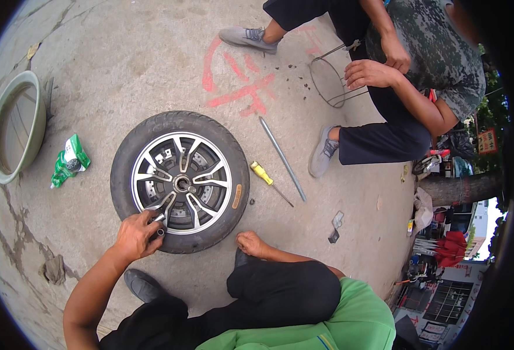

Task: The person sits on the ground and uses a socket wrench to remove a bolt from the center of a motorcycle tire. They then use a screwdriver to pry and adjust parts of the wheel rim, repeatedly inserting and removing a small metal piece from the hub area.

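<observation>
A wheel [180, 183] with a black tyre and a silver-and-black spoked rim lies flat on the concrete in front of me. My left hand [137, 238] is closed round a small shiny metal tool [161, 218] with a round hollow end, over the wheel's near left edge; its exact kind is hard to make out. My right hand [253, 244] is curled closed by my shoe, just off the near right side of the tyre. Whether anything is in it is hidden. Right of the wheel lie a yellow-handled screwdriver [261, 173] and a long metal bar [283, 159].
A green basin [36, 128] of murky water stands at the far left, with a green-and-white packet [70, 161] nearby. Another person [385, 116] sits at the upper right by a wire-frame stand [329, 83]. A small metal piece [336, 227] lies to the right.
</observation>
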Tool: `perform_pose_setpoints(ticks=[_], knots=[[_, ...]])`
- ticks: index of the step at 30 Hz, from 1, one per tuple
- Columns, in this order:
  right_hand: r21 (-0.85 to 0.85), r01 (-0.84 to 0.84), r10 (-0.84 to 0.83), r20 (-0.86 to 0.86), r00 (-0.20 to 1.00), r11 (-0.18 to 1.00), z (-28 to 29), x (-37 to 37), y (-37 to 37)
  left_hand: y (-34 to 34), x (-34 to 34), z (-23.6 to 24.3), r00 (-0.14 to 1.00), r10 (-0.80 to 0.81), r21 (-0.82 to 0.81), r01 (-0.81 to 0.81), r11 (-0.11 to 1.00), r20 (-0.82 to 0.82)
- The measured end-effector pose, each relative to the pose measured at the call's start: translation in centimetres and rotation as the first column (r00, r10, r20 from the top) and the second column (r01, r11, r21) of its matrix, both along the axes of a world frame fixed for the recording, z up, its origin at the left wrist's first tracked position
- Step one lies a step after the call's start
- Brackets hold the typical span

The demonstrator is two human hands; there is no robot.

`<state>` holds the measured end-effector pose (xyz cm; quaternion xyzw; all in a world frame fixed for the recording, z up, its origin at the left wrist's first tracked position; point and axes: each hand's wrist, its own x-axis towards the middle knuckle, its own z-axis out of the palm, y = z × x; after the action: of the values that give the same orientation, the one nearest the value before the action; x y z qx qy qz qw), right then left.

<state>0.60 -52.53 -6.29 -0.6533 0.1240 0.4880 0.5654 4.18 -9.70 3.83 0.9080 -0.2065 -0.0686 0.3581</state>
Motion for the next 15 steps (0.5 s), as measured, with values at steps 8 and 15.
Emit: perform_pose_setpoints(ticks=[8,15], knots=[[-0.074,-0.057,0.066,0.126,0.99,0.996,-0.9,-0.3,0.5,0.2,-0.3,0.1,1.0,0.005,0.03,-0.004,1.0,-0.026],[-0.107,-0.052,0.063,0.101,0.993,0.993,-1.1,-0.5,-0.1,0.2,-0.1,0.4,1.0,-0.002,-0.001,0.002,1.0,-0.022]])
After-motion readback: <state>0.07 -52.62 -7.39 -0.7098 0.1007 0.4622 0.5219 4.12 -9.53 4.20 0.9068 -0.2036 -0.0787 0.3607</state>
